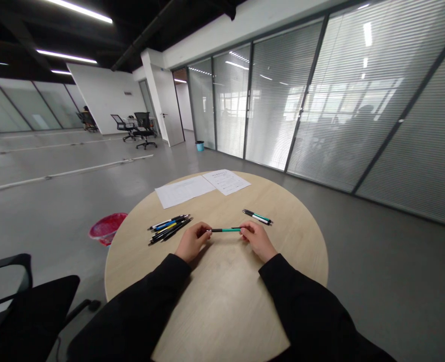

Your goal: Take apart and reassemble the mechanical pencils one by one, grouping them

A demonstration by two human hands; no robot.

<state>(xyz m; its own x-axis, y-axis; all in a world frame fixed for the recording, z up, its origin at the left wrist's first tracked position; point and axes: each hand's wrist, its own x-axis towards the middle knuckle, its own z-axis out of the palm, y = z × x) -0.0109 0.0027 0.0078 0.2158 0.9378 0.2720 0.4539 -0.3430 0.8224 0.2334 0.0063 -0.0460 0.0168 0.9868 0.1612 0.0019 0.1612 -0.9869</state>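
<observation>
A green and black pen (228, 230) lies level between my two hands over the round table. My left hand (194, 240) is closed in a pinch on its dark end. At the green end, my right hand (257, 239) grips it between thumb and fingers. Just left of my left hand is a pile of several pens (170, 227) in black, blue, yellow and white. Beyond my right hand lie a few pens (258, 216) side by side, with green, white and black barrels.
Two printed paper sheets (186, 191) lie at the far side of the wooden table (222, 311). A red-lined bin (107, 227) stands on the floor to the left, near a black chair (29, 306). Glass partitions with blinds (282, 100) run along the right.
</observation>
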